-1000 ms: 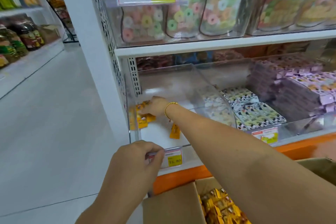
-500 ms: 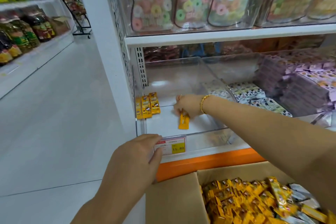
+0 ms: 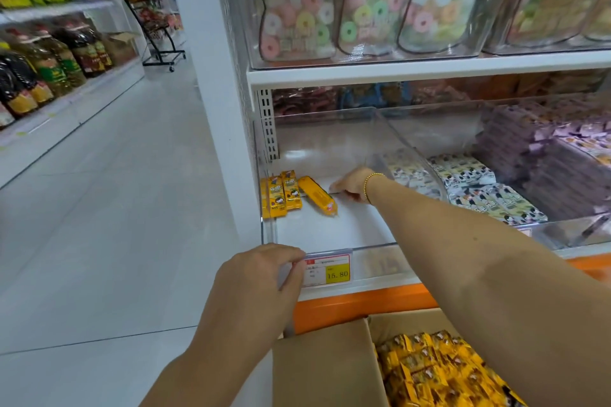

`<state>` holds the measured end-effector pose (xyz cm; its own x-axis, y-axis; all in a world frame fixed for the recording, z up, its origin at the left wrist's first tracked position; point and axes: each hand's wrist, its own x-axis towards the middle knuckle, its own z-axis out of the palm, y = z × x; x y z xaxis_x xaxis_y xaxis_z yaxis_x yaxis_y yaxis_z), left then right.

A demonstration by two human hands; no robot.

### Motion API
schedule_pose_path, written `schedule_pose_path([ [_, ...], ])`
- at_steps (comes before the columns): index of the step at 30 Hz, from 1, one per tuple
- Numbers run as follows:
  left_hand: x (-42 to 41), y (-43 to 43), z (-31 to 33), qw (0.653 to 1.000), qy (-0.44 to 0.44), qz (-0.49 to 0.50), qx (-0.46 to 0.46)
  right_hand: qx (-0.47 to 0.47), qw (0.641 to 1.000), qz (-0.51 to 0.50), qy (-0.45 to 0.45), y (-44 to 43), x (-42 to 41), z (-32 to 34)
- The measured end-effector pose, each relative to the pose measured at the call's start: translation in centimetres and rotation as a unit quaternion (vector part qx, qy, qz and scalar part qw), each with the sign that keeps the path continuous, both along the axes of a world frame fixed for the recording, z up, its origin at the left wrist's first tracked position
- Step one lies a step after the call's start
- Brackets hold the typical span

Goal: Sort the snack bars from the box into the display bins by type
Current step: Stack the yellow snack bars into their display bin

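A clear display bin (image 3: 334,245) on the lower shelf holds a few yellow snack bars (image 3: 281,196) lined up at its left wall. One more yellow bar (image 3: 319,196) lies slanted beside them. My right hand (image 3: 350,188) is inside the bin just right of that slanted bar, with loose fingers and nothing in it. At the bin's front edge, beside the price tag (image 3: 330,271), my left hand (image 3: 261,277) grips the rim with curled fingers. Below, an open cardboard box (image 3: 324,367) holds several yellow bars (image 3: 436,370).
The neighbouring bin holds black-and-white packs (image 3: 479,192), with purple packs (image 3: 545,155) further right. Jars of ring candy (image 3: 363,16) stand on the shelf above. An aisle floor (image 3: 115,208) runs to the left, past a shelf of oil bottles (image 3: 49,66).
My right hand picked up the loose yellow bar near the bin's front, laid it slanted beside the lined-up bars, and let go. My left hand stayed on the bin's front edge.
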<state>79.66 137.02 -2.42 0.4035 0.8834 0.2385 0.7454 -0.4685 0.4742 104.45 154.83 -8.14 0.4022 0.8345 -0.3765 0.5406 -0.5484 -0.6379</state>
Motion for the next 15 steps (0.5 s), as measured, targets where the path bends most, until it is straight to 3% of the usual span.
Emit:
schedule_pose_path([
  [2,-0.1,-0.1,0.1,1.000,-0.007,-0.004,-0.009,0.019,0.998,-0.011,-0.063,-0.4,0.0,0.7],
  [4,-0.2,-0.2,0.1,1.000,-0.015,-0.009,-0.015,0.031,0.999,0.004,-0.015,-0.7,-0.5,1.5],
  [7,-0.5,-0.4,0.1,0.999,-0.021,-0.020,-0.025,-0.073,0.988,0.124,-0.048,-1.3,-2.1,2.8],
  [9,-0.6,-0.4,0.0,0.999,-0.028,-0.027,-0.033,-0.099,0.985,0.140,-0.026,-1.1,-2.6,2.9],
  [12,-0.8,-0.4,0.0,0.998,-0.023,-0.035,-0.037,-0.082,0.990,0.099,0.052,-0.7,-3.3,3.4],
  [15,-0.9,-0.3,0.0,0.998,-0.028,-0.041,-0.044,-0.060,0.995,0.061,0.042,-0.1,-3.5,3.3],
])
